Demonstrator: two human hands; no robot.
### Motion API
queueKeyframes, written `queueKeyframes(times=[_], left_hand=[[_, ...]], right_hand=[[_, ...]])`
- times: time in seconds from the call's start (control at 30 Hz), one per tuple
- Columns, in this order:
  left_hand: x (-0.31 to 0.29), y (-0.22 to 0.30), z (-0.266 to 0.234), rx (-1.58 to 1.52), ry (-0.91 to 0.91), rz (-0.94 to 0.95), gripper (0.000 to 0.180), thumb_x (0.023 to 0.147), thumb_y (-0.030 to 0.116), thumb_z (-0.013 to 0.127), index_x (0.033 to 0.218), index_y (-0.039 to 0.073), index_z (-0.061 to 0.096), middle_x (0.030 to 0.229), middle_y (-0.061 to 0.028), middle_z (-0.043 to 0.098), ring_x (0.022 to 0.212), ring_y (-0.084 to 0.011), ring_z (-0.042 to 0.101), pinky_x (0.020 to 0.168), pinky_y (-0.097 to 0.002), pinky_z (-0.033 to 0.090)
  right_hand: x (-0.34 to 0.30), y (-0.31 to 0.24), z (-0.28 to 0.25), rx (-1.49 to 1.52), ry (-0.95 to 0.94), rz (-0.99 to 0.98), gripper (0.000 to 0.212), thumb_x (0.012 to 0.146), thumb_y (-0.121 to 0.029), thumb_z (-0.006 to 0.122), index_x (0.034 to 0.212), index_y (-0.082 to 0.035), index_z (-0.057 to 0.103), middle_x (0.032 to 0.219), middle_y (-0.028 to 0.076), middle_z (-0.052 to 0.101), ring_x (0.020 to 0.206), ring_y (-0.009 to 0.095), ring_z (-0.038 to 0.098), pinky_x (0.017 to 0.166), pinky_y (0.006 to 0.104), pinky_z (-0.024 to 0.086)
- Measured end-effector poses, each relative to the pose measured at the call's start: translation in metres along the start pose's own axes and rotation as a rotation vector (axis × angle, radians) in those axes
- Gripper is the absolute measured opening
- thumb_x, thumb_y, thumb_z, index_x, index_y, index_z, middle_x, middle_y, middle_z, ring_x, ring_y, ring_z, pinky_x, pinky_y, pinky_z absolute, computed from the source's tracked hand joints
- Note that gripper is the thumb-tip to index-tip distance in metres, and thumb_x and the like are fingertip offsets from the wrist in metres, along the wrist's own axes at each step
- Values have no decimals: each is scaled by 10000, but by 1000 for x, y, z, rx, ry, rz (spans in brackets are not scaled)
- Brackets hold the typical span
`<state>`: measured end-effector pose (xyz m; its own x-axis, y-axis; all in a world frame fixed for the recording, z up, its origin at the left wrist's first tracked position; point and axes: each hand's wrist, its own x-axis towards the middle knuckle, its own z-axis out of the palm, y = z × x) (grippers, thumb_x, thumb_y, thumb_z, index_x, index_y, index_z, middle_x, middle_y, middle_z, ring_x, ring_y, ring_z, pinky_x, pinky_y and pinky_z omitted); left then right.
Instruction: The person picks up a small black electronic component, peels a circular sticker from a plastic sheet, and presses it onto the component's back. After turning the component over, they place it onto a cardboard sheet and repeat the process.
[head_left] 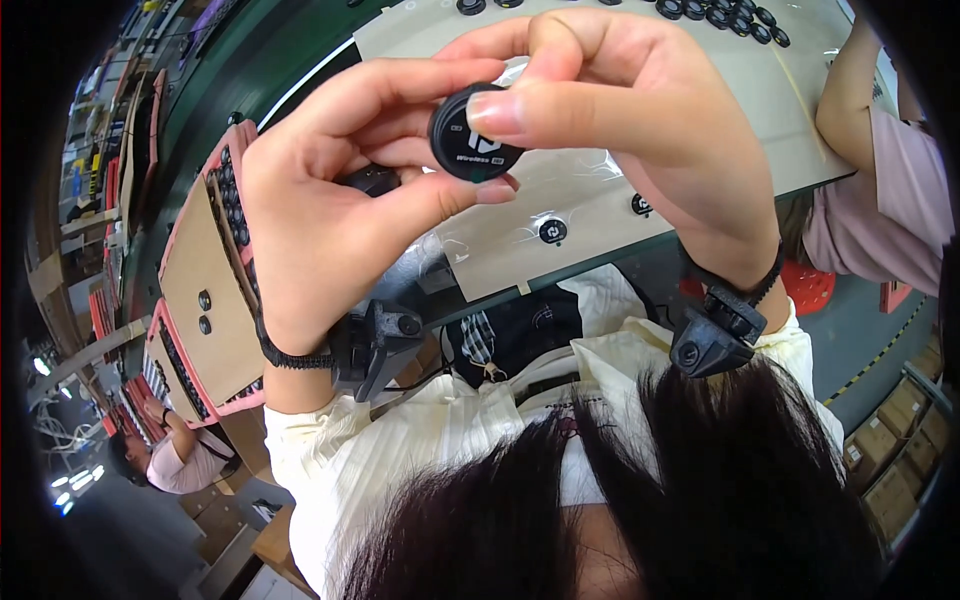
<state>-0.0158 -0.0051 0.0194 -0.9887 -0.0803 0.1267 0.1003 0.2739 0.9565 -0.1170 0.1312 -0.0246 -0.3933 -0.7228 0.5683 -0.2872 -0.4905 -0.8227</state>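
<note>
Between my two hands, raised over the table, is a round black puck with white print on its face. My left hand grips its edge, fingers behind and thumb below. The thumb of my right hand presses on the printed face, its other fingers curled behind the top. A second black round piece rests against my left palm, partly hidden by the fingers. Beneath my hands, two similar printed discs lie on the tabletop: one disc near the edge, another disc beside my right wrist.
Many black round pieces cluster on the table's far side. To the left stand pink-rimmed trays with rows of black parts. A person's arm reaches in at the right; another person works at the far left. Cartons are stacked lower right.
</note>
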Motion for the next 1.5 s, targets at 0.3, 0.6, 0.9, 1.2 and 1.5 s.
queueKeyframes(times=[0.3, 0.6, 0.9, 1.2, 1.5], left_hand=[[0, 4, -1, 47, 17, 19, 455, 569, -119, 647, 1007, -100, 524, 832, -159, 615, 727, -200, 626, 685, -254, 508], [-6, 14, 13, 251, 216, 8, 469, 558, -120, 644, 1012, -98, 529, 839, -156, 619, 711, -184, 628, 686, -253, 514], [-6, 3, 6, -25, 126, -11, 477, 557, -123, 644, 1019, -90, 532, 880, -150, 618, 728, -166, 623, 674, -237, 504], [-43, 1, 9, 695, 187, 354, 428, 606, -115, 616, 1022, -36, 551, 905, -111, 626, 758, -185, 623, 676, -228, 498], [-59, -47, -122, 1252, 180, -147, 353, 665, 43, 577, 1017, 65, 561, 823, -187, 584, 723, -322, 583, 628, -366, 465]], right_hand=[[1, -34, 10, 540, 241, 599, 99, 788, -49, 599, 757, 44, 582, 961, 120, 557, 800, 127, 563, 737, 226, 443], [-1, -33, 16, 469, 259, 544, 122, 798, -68, 594, 779, 51, 578, 810, 91, 594, 743, 111, 568, 690, 214, 454], [-13, -7, 25, 609, 313, 419, 288, 761, -1, 605, 1017, 60, 489, 807, 98, 560, 758, 132, 561, 712, 243, 463], [-20, -14, 47, -203, 435, 88, 491, 677, 20, 632, 1110, -35, 408, 1289, 188, 318, 1126, 299, 442, 877, 371, 417], [-73, 4, 20, -425, 573, 374, 733, 718, -38, 632, 1313, -45, 205, 1346, 138, 233, 1163, 282, 394, 930, 374, 338]])
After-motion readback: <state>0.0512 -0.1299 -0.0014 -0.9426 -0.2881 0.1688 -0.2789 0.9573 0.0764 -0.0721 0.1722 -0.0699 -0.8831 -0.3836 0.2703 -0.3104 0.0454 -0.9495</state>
